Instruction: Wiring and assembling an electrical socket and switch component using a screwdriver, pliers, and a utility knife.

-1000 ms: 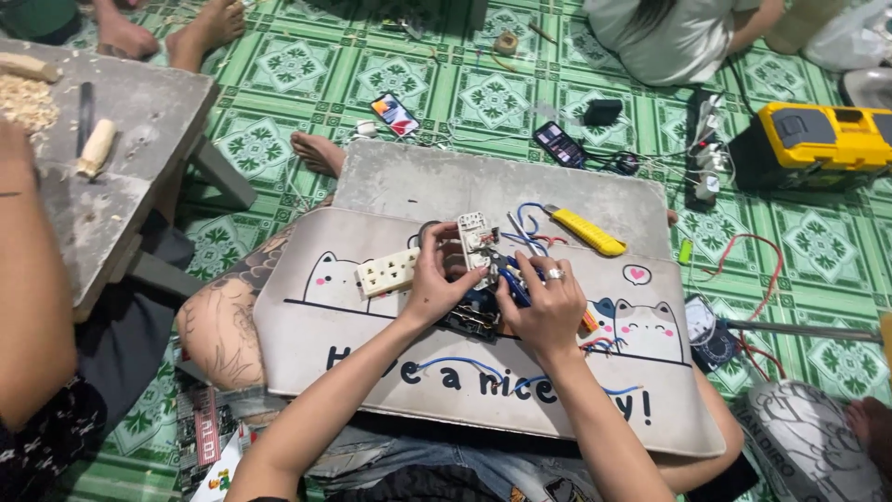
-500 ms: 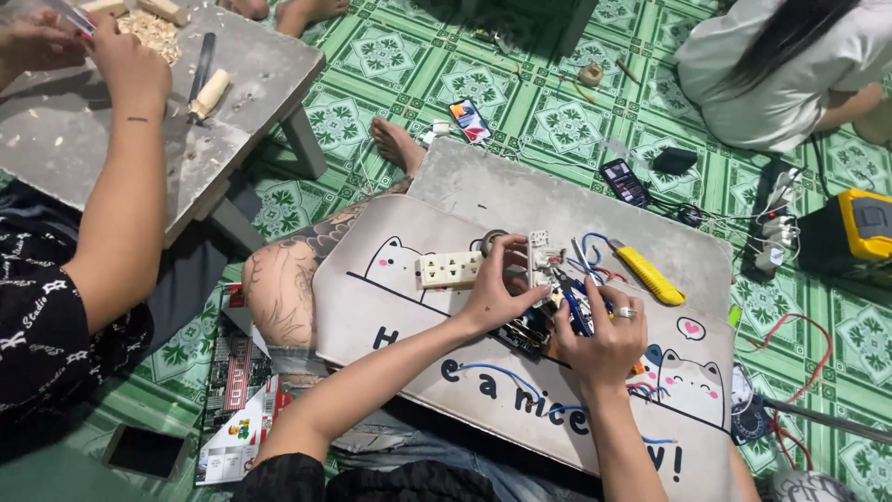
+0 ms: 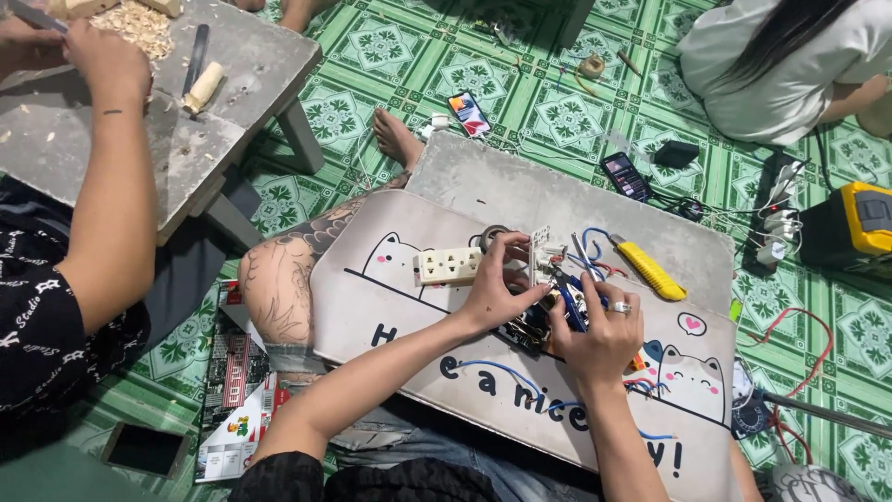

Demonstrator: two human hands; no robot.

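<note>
Head view: at frame centre, the left hand (image 3: pixel 497 288) gripped a small electrical assembly (image 3: pixel 548 311) with blue wires on the cat-printed lap board (image 3: pixel 390 316). The right hand (image 3: pixel 599 330) was clenched on the same assembly. A cream socket strip (image 3: pixel 449 266) lay just left; a yellow utility knife (image 3: pixel 649 270) lay upper right.

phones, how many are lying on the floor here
3: one phone with a lit screen near the bare foot, a dark phone beside the grey board, one face-down phone at bottom left. Others may be hidden.
</note>
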